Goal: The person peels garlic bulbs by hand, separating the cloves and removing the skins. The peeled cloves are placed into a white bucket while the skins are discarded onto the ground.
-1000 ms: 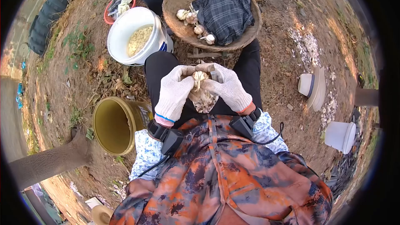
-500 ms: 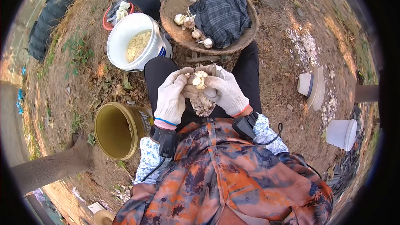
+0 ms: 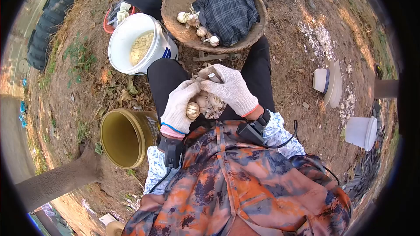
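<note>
The white-gloved left hand has dropped toward the lap, closed around the pale, split garlic bulb. The gloved right hand, now just beyond it, pinches a small piece, so the bulb seems parted.

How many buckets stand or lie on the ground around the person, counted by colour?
White buckets: 2
Yellow bucket: 1
Total: 3
</note>
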`<state>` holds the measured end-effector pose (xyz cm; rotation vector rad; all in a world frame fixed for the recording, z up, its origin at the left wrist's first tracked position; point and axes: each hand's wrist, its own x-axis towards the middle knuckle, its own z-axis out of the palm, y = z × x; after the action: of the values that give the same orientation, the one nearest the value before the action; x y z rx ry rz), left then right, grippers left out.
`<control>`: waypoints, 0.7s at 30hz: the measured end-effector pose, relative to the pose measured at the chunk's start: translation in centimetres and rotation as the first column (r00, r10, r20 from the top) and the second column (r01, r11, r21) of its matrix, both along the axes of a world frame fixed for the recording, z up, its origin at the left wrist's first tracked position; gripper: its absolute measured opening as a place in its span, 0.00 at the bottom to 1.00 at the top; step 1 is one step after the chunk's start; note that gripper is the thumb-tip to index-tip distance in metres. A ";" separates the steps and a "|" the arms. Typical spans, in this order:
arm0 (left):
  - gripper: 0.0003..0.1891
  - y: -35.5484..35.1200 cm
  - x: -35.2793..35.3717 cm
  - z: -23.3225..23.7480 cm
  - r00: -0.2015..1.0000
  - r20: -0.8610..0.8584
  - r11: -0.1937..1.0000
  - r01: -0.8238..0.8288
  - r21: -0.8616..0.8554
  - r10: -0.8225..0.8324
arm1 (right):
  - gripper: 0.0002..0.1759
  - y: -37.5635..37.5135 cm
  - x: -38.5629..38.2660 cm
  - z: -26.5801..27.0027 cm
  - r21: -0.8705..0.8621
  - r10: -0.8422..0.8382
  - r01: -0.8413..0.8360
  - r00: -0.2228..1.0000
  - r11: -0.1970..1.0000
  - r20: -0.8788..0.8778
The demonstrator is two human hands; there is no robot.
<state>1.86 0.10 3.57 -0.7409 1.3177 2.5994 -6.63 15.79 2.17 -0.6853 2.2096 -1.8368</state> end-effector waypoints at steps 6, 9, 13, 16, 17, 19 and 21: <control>0.13 0.2 -0.2 -2.2 0.999 -0.009 0.893 -0.034 0.450 0.042 | 0.15 0.1 0.4 0.6 0.109 0.071 -0.080 0.994 0.991 0.084; 0.15 -0.2 0.3 -2.8 0.992 -0.116 0.860 0.013 0.510 0.054 | 0.17 -0.3 0.8 0.8 -0.067 0.118 -0.111 0.987 0.992 0.110; 0.16 -1.0 0.2 -0.2 0.997 -0.057 0.994 -0.047 0.096 0.052 | 0.23 0.4 0.3 0.7 0.150 0.119 -0.119 0.993 0.982 0.004; 0.15 -1.4 0.0 0.3 0.999 -0.040 0.995 -0.036 -0.097 0.032 | 0.20 1.2 1.1 0.2 0.279 0.233 -0.251 0.968 0.927 0.095; 0.15 -1.5 0.0 0.4 0.999 -0.037 0.995 -0.035 -0.096 0.032 | 0.20 1.1 1.4 -0.5 0.280 0.233 -0.251 0.968 0.927 0.098; 0.13 -1.6 -0.2 0.6 0.999 0.030 0.984 -0.007 -0.179 0.013 | 0.20 0.3 1.8 -0.9 0.196 0.311 -0.291 0.947 0.936 -0.077; 0.13 -1.5 -0.2 0.8 0.999 0.049 0.976 -0.003 -0.219 0.014 | 0.18 0.3 2.2 -1.0 0.195 0.286 -0.277 0.958 0.941 -0.024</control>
<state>1.71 -1.38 4.39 -0.8397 1.6069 2.4500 -4.45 16.06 1.15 -0.9615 2.1486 -1.4646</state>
